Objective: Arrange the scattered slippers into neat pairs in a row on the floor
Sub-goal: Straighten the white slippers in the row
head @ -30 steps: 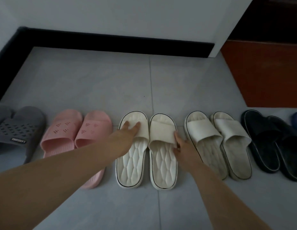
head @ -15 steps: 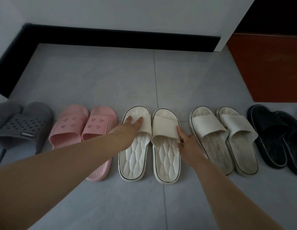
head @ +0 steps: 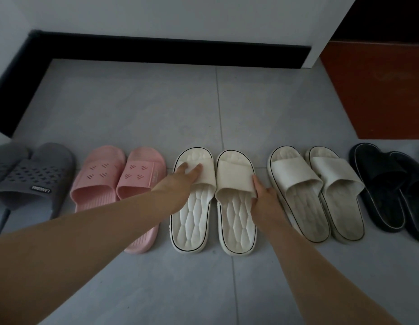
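Note:
Several pairs of slippers stand in a row on the grey tiled floor [head: 156, 109], toes toward the wall. In the middle is a white pair with black trim. My left hand [head: 180, 186] rests with straight fingers on the strap of the left white slipper [head: 192, 221]. Fingers of my right hand [head: 264, 200] lie against the right edge of the strap of the right white slipper [head: 234, 216]. The two white slippers sit side by side, nearly touching. My left forearm crosses over the heel of the right pink slipper [head: 140, 172].
From the left, a grey pair [head: 35, 177], a pink pair [head: 98, 174], then right of my hands a cream pair [head: 295, 177] and a dark pair [head: 386, 184]. A black skirting board [head: 168, 50] runs along the wall. A red-brown floor area [head: 379, 90] lies at the right.
Both hands stay on the white pair's straps. My view has shifted a little to the left and the row sits slightly higher in the frame.

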### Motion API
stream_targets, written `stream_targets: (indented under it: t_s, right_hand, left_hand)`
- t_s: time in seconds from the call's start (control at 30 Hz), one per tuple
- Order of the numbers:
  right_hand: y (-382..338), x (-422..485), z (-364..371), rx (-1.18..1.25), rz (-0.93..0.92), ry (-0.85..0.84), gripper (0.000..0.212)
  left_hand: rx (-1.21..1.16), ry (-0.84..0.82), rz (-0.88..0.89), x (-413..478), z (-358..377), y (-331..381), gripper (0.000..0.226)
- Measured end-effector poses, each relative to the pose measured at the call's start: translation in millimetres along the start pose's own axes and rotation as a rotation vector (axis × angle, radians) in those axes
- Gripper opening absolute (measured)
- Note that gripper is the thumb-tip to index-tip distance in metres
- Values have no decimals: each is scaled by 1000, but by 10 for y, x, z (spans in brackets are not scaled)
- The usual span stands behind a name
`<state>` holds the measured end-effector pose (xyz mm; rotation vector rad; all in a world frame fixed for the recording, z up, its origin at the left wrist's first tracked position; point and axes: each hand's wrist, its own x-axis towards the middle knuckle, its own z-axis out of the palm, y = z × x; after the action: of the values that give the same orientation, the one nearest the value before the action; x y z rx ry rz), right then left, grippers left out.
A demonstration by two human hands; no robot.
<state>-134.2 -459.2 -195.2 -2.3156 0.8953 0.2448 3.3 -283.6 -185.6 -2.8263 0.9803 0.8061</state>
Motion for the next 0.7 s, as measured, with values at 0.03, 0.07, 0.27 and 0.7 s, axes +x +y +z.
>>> stream_targets:
  t_s: [0.03, 0.07, 0.27, 0.7]
  right_hand:
    - [-9, -9, -9, 7, 5, -5, 65]
    - [-19, -17, -23, 13, 6, -14, 64]
    - [-214, -148, -14, 71, 37, 186, 61]
    - [-761, -467, 708, 393, 178, 122, 26]
  left_hand:
    - [-5, 3, 6, -11, -5, 7, 95]
    - [-15, 8, 13, -24, -10, 9, 94]
    - [-143, -18, 169, -93, -174, -240, 84]
    - [152, -183, -338, -421, -422, -1724, 100]
